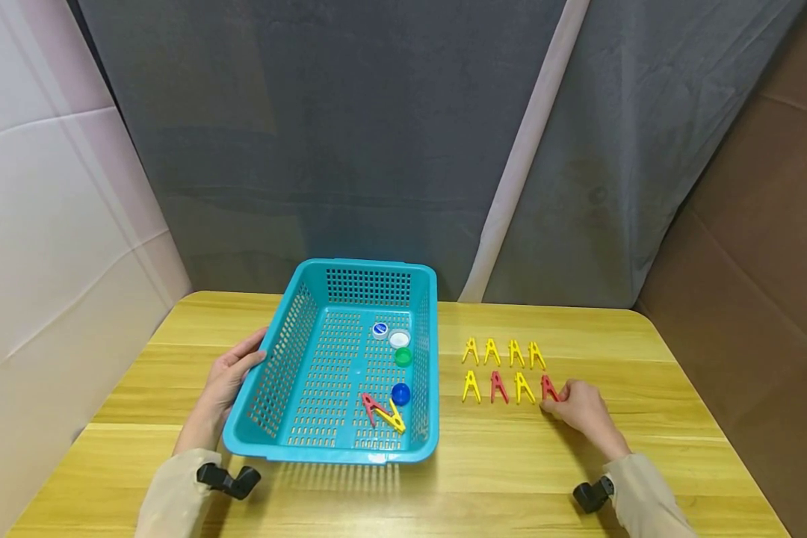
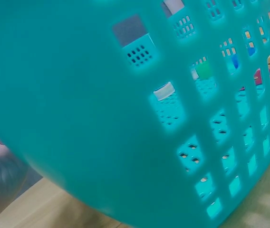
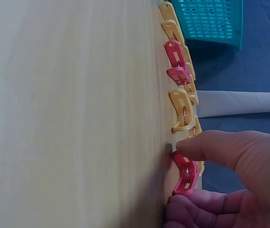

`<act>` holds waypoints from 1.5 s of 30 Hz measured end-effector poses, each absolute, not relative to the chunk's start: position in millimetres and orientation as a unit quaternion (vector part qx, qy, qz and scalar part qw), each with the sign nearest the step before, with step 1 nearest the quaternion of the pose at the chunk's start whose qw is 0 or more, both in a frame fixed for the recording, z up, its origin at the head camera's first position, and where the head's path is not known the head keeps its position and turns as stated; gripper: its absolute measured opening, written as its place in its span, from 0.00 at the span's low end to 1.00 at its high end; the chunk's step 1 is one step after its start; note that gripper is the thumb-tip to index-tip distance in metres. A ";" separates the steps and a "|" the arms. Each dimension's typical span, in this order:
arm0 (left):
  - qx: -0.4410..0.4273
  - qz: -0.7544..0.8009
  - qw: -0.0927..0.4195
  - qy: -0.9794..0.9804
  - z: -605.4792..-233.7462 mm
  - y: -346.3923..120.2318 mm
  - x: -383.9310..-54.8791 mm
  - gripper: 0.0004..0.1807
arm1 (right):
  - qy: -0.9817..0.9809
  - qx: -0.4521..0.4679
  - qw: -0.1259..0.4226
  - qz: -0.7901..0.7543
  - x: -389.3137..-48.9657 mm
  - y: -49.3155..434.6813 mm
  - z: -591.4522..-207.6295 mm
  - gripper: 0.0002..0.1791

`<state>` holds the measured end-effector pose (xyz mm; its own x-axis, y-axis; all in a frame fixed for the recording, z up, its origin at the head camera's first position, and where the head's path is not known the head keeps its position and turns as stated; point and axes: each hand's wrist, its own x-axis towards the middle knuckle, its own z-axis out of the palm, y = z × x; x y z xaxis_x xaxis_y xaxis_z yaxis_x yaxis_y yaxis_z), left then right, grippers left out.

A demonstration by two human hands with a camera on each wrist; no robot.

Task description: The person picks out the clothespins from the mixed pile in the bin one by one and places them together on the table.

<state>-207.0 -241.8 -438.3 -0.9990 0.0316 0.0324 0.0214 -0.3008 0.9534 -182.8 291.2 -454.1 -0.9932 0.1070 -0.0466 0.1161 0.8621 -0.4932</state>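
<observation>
My left hand (image 1: 227, 377) grips the left rim of a teal plastic basket (image 1: 433, 359), thumb on the rim; in the left wrist view the basket's perforated wall (image 2: 101, 118) hides most of that hand. On the right, the thumb and fingers of my right hand (image 1: 583, 409) pinch a red clothespin (image 1: 548, 388) at the right end of the front row. The right wrist view shows this clothespin (image 3: 186, 175) between thumb and fingertips, at the table surface. To its left in that row lie a yellow clothespin (image 1: 524, 388), a red one (image 1: 499, 386) and another yellow one (image 1: 471, 386).
Several yellow clothespins (image 1: 491, 351) form a back row. Inside the basket are a red clothespin (image 1: 370, 407), a yellow one (image 1: 393, 418), a blue cap (image 1: 400, 394), a green cap (image 1: 403, 357) and two whitish caps. A grey curtain (image 1: 376, 149) hangs behind the wooden table (image 1: 511, 471).
</observation>
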 end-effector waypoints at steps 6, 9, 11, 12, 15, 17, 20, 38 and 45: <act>0.018 0.806 0.006 0.591 -438.0 -241.0 -207.2 0.18 | 0.961 0.058 0.030 -0.268 -182.9 295.0 -450.6 0.20; 0.015 0.807 0.009 0.590 -437.3 -240.4 -207.5 0.19 | 0.959 0.059 0.029 -0.277 -182.5 297.6 -446.1 0.20; 0.013 0.807 0.010 0.590 -436.8 -240.3 -207.6 0.19 | 0.959 0.051 0.016 -0.279 -183.0 298.2 -442.0 0.19; 0.013 0.807 0.010 0.590 -436.7 -240.4 -207.6 0.19 | 0.959 0.045 0.007 -0.279 -183.5 298.0 -439.8 0.19; 0.011 0.806 0.009 0.592 -437.1 -241.2 -207.7 0.19 | 0.957 0.036 -0.014 -0.288 -185.7 294.3 -433.1 0.18; 0.012 0.805 0.010 0.593 -437.1 -241.4 -207.7 0.19 | 0.955 0.030 -0.029 -0.293 -188.6 289.9 -428.1 0.17; 0.016 0.805 0.011 0.593 -437.2 -241.6 -207.6 0.19 | 0.953 0.014 -0.050 -0.299 -194.6 280.8 -420.8 0.14; 0.019 0.811 0.012 0.584 -436.2 -240.8 -207.2 0.20 | 0.924 -0.092 -0.081 -0.363 -223.8 191.3 -388.6 0.10; 0.022 0.813 0.007 0.582 -437.2 -240.8 -207.0 0.19 | 0.918 -0.123 -0.063 -0.373 -230.0 161.2 -376.1 0.10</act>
